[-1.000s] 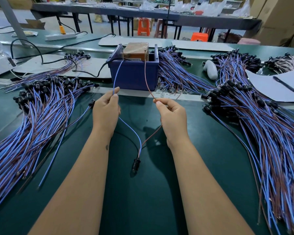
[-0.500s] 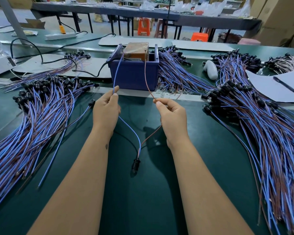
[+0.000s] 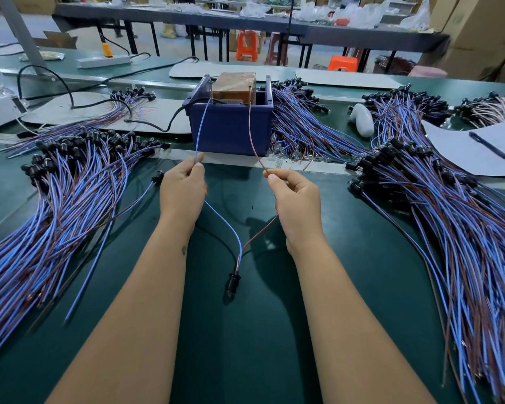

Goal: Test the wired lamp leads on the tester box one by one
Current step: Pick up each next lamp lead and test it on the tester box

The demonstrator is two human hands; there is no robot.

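Where wire bundles lie, green table shows.

left hand pinching blue lead, right hand pinching brown lead, both reaching tester box

Two hands, one held lead, one blue box, one pen, and three orange stools at the top are counted.
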